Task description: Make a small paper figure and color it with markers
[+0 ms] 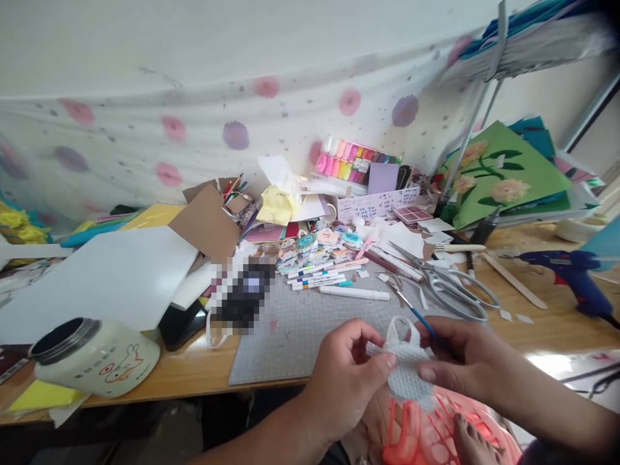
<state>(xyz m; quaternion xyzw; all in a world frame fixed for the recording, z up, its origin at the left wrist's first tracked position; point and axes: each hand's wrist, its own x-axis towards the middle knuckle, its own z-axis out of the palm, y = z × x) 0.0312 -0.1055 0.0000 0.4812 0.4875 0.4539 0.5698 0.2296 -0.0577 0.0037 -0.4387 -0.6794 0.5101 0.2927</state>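
Note:
My left hand (341, 371) pinches the left edge of a small white piece with a dimpled texture (409, 374) and a loop of white strip standing on its top. Thumb and fingers of my right hand (465, 355) are closed on the right side of the same piece. A thin blue-handled tool (417, 316), like a paintbrush, runs into the fingers of my right hand; its grip there is partly hidden. Both hands are at the table's front edge, above a red-orange plastic item (416, 429) and a bare foot (469, 439).
A grey cutting mat (271, 358) bears several markers (353, 293). Large scissors (445, 287) lie right of them, and a blue glue gun (571, 268) farther right. A pale jar (99, 361) lies tilted at the left front. White board (111, 271) and paper heaps line the back.

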